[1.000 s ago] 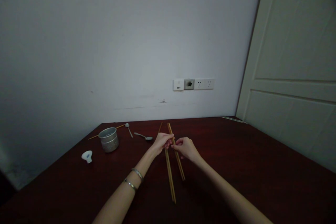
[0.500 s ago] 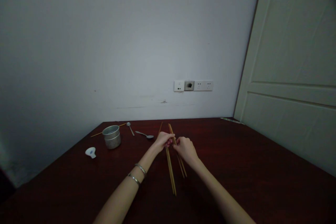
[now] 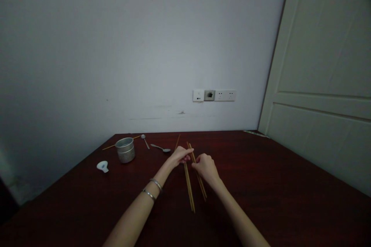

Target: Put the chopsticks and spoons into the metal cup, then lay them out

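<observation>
Two thin bundles of wooden chopsticks are at the middle of the dark red table. My left hand point(image 3: 180, 156), with bracelets on its wrist, is closed round the upper part of the left chopsticks point(image 3: 189, 189), whose lower ends point towards me. One finger stretches out to the other bundle. My right hand point(image 3: 205, 166) pinches the right chopsticks point(image 3: 201, 184), which slant from beyond my left fingertips down to the right. Its fingertips are partly hidden. Another chopstick point(image 3: 177, 140) shows behind my left hand.
On the left stand a metal cup point(image 3: 125, 151) and a white ceramic spoon point(image 3: 102, 166). Behind them lie a chopstick point(image 3: 109, 147) and two metal spoons, one point(image 3: 145, 142) near the cup, the other point(image 3: 161, 148) nearer my left hand. A wall with sockets point(image 3: 220, 95) borders the table point(image 3: 261, 170).
My right hand has drawn its chopsticks a little towards me. The outstretched finger of my left hand looks straighter. The cup and spoons lie unmoved; the view has shifted slightly.
</observation>
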The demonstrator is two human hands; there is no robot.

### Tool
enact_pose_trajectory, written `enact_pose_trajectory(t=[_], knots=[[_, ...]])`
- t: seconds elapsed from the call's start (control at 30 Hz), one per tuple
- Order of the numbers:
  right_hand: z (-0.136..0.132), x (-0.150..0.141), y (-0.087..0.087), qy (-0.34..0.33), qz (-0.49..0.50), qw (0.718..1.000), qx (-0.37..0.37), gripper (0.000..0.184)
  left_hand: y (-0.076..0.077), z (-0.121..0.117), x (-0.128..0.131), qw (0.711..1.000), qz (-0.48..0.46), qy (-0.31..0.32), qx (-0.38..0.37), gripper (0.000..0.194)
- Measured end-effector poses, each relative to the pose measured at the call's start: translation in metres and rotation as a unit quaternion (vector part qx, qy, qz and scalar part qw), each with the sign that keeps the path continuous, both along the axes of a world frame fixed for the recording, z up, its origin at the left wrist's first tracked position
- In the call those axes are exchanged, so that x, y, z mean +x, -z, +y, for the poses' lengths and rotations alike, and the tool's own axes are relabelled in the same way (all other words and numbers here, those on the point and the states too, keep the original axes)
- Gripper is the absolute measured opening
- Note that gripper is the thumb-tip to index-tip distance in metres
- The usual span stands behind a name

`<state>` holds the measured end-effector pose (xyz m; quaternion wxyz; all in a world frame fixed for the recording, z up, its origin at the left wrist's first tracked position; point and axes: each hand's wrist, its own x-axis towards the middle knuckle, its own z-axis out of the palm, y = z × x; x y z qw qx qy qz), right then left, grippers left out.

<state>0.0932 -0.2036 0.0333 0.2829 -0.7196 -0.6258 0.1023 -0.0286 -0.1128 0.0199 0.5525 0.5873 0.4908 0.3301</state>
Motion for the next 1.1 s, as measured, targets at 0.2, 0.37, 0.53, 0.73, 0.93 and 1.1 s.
enact_pose_trajectory(t=[0.2,0.37,0.53,0.73,0.93,1.1], knots=[[0.001,-0.001,0.023,-0.003,-0.011,1.0,-0.023,0.014,0.004,0.009,-0.016,0.998,0.066,0.012,0.007,0.037],[0.003,0.0,0.035,-0.008,-0.01,0.999,-0.035,0.012,0.008,0.011,-0.019,0.993,0.116,0.017,0.013,0.025],[0.0,0.004,0.036,-0.016,-0.006,1.0,-0.026,0.01,0.002,0.011,-0.027,0.99,0.136,-0.002,0.047,0.021],[-0.003,0.002,0.031,-0.009,-0.018,0.999,-0.047,0.019,-0.005,0.012,-0.038,0.979,0.192,-0.021,0.064,0.022],[0.005,-0.005,0.028,-0.018,-0.027,0.999,-0.035,0.021,0.003,0.01,-0.032,0.95,0.3,0.042,0.071,0.021],[0.016,-0.007,0.031,-0.033,-0.009,0.998,-0.046,0.016,0.005,0.004,-0.026,0.933,0.342,0.077,0.08,0.025]])
